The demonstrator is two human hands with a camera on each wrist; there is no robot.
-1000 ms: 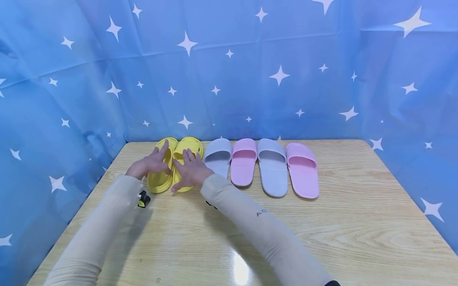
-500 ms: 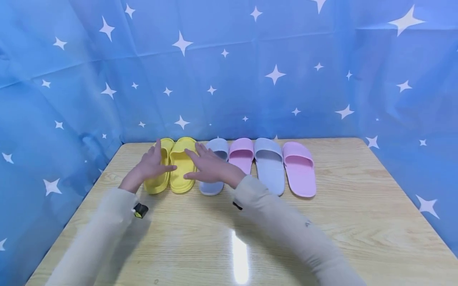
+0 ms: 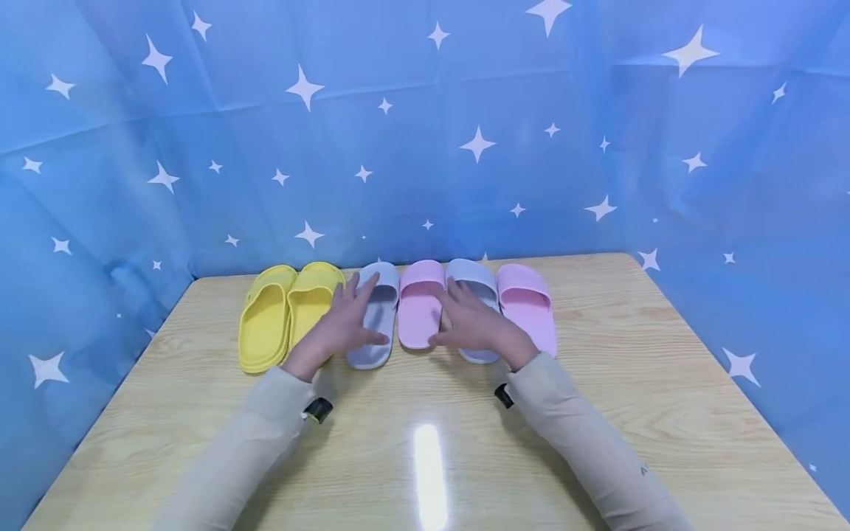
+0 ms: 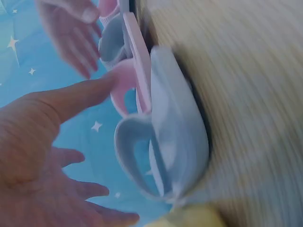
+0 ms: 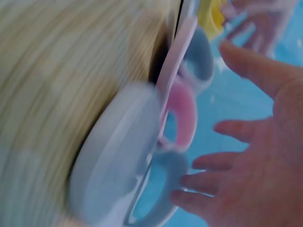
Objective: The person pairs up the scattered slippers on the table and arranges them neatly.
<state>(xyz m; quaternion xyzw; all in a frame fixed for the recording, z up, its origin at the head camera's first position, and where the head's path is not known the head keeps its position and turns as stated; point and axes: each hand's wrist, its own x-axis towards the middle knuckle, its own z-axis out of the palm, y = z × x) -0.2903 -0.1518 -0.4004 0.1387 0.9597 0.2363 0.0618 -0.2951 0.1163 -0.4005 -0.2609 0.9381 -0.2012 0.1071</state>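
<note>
My left hand (image 3: 341, 324) is over the left bluish-grey slipper (image 3: 372, 355), thumb and fingers spread, holding nothing. My right hand (image 3: 473, 323) hovers over the right bluish-grey slipper (image 3: 473, 271), also spread and holding nothing. Between the two hands lies a pink slipper (image 3: 418, 324). In the left wrist view, the spread fingers are beside the strap of the grey slipper (image 4: 177, 127). The right wrist view has the other grey slipper (image 5: 118, 156) next to my spread fingers, blurred. A second pink slipper (image 3: 531, 317) lies right of my right hand.
Two yellow slippers (image 3: 262, 332) stand side by side at the left end of the row, the right one partly behind my left hand. The row runs along the back of the wooden table (image 3: 372, 457). A blue star-patterned curtain (image 3: 398, 147) hangs behind it.
Both hands have moved right, from the yellow slippers to the grey and pink ones. The yellow pair now sits straighter and closer together. The head view has turned slightly right.
</note>
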